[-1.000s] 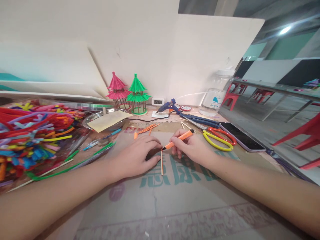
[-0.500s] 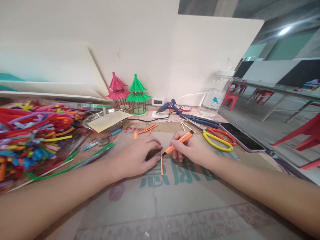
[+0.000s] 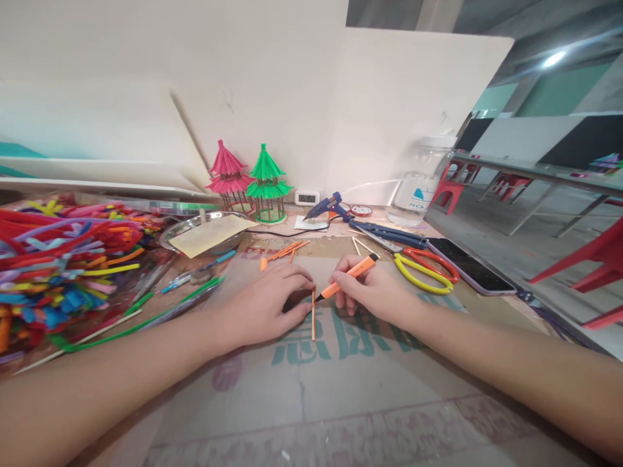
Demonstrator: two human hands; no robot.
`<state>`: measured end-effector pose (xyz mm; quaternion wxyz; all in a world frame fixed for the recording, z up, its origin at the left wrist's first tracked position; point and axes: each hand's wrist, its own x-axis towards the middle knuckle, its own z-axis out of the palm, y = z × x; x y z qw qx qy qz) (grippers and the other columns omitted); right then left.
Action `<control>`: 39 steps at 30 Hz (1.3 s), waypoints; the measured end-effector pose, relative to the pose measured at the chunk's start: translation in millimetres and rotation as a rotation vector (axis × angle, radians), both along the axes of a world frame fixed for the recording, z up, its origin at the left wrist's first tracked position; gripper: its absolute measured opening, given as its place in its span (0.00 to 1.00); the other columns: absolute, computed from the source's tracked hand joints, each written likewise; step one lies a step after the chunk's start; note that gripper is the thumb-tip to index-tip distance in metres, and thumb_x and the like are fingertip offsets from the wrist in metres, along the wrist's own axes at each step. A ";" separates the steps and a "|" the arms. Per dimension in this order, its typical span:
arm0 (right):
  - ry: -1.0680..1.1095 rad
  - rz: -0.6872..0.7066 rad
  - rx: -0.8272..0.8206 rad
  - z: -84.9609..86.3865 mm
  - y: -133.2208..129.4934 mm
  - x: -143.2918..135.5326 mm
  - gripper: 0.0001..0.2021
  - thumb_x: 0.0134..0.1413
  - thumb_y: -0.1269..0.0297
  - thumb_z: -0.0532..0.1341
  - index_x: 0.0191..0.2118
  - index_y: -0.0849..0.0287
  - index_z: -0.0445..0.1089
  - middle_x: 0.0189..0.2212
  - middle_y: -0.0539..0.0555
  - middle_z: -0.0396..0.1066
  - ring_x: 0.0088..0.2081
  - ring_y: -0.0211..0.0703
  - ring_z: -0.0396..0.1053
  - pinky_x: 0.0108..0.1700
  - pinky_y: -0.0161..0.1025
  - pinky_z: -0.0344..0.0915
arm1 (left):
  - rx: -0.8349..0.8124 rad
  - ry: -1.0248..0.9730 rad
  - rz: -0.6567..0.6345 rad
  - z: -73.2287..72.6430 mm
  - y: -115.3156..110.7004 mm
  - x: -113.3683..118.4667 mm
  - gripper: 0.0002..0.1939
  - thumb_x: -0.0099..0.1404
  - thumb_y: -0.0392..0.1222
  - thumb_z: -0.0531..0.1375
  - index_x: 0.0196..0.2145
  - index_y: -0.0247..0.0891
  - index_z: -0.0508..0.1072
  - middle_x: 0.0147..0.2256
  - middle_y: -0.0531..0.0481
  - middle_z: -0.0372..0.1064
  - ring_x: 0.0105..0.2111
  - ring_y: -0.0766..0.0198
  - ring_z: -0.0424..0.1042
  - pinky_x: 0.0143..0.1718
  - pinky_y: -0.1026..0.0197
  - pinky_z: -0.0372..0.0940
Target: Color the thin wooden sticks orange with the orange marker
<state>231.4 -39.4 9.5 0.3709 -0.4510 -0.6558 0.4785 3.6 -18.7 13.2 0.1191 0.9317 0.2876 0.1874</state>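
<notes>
Left hand [image 3: 270,298]: palm down, fingers curved, with the tips of thumb and forefinger at the left side of a thin wooden stick [image 3: 314,324]; whether they pinched it or merely steadied it could not be told. Right hand [image 3: 370,288]: closed around an orange marker [image 3: 351,275] in a writing grip; its dark tip met the right side of the stick, a little below the upper end.

The stick lay lengthwise before the person on a printed sheet [image 3: 243,415], between the two hands; its surface showed both orange and pale wood; the step in hand was judged to be the marking of this stick, only partly covered. Any further stroke would call for a light, even pull of the tip along the pale part, with the stick held against rolling.

Beyond the hands lay several orange sticks [image 3: 289,251] and, to the right, pale sticks [image 3: 357,246]; an orange cap [image 3: 263,264] stood just beyond the left hand; scissors [image 3: 423,282] with yellow and orange handles lay beside a phone [image 3: 470,266]; a blue glue gun [image 3: 324,206] rested farther back; pink [image 3: 228,172] and green [image 3: 265,178] model towers stood near the wall; colourful pipe cleaners [image 3: 73,259] were heaped at left.
</notes>
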 end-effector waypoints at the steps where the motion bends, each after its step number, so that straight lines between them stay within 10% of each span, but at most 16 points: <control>1: 0.005 -0.011 0.004 0.1 -0.1 -0.1 0.10 0.62 0.57 0.59 0.33 0.56 0.62 0.19 0.46 0.70 0.18 0.33 0.64 0.22 0.31 0.63 | -0.003 0.004 0.000 0.0 0.0 -0.1 0.12 0.71 0.43 0.56 0.48 0.40 0.75 0.46 0.45 0.71 0.48 0.55 0.70 0.52 0.51 0.65; 39: -0.008 0.087 -0.027 2.0 -8.7 -4.5 0.08 0.58 0.61 0.61 0.32 0.56 0.63 0.20 0.46 0.70 0.16 0.30 0.59 0.19 0.29 0.57 | 0.058 -0.066 -0.099 -8.2 10.5 -1.9 0.10 0.72 0.36 0.57 0.43 0.40 0.80 0.44 0.47 0.75 0.44 0.59 0.74 0.46 0.58 0.67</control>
